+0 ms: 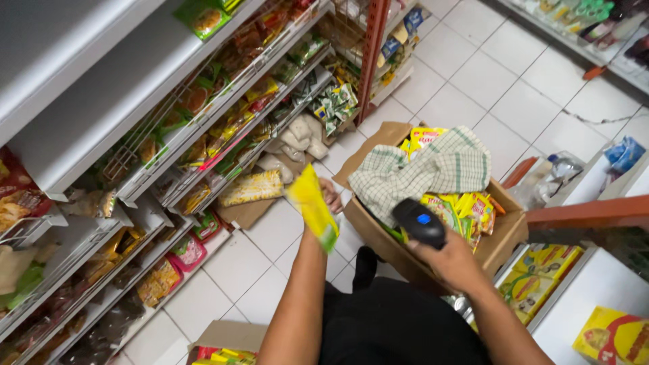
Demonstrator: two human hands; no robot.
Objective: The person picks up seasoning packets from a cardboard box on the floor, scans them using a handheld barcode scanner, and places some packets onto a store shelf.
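Observation:
My left hand grips a yellow and green snack packet, held out over the white tiled floor toward the shelves on the left. Only its fingers show behind the packet. My right hand is closed around a black handheld scanner with a small blue screen, held over the near edge of an open cardboard box. The box holds several yellow packets and a green and white checked cloth draped over them.
Shelves on the left are packed with snack bags. A red shelf post stands behind the box. Another open carton sits at the bottom, and yellow boxes fill a shelf on the right.

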